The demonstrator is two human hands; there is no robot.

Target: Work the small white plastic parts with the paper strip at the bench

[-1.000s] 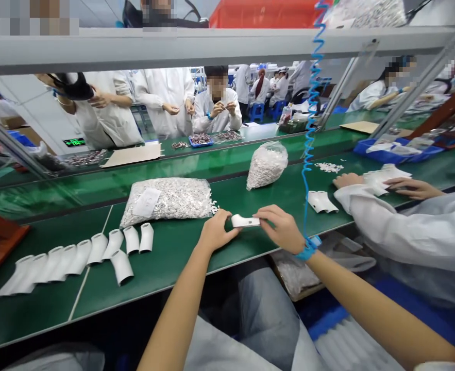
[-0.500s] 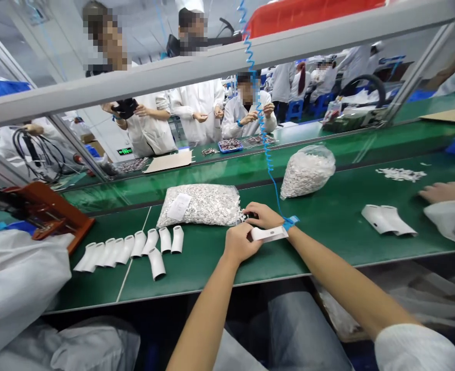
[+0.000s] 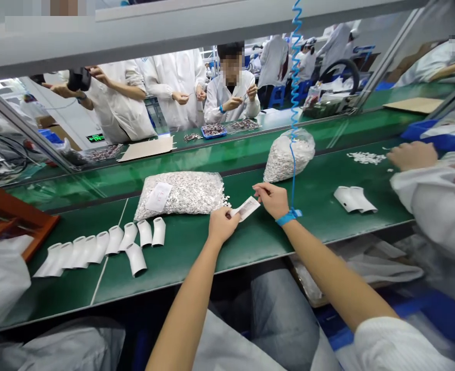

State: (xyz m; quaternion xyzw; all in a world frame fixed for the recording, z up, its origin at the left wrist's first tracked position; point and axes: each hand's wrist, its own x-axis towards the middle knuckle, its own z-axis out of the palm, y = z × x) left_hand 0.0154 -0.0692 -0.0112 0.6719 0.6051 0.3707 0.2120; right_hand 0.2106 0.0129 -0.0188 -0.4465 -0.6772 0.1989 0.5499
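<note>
My left hand (image 3: 223, 225) is closed on one end of a white plastic housing (image 3: 249, 207), whose hollow inner side faces up toward me. Just right of the housing's free end is my right hand (image 3: 273, 198), thumb and fingertips pinched together; whatever lies between them is too small to make out. A clear bag of small white parts (image 3: 184, 191) lies behind my left hand, with some pieces spilling from its right end. Around my right wrist is a blue strap (image 3: 288, 217) joined to a coiled cord.
On the green bench (image 3: 196, 257), a row of bent white housings (image 3: 115, 239) stands at left. Behind my right hand sits a second bag (image 3: 289, 157). Two more housings (image 3: 354, 199) and a pile of white pieces (image 3: 366, 157) lie at right, near a co-worker's hand (image 3: 413, 155).
My right hand has moved from the spilling end of the bag to the right of the housing. My left hand has turned the housing so its inside shows. The camera view has shifted.
</note>
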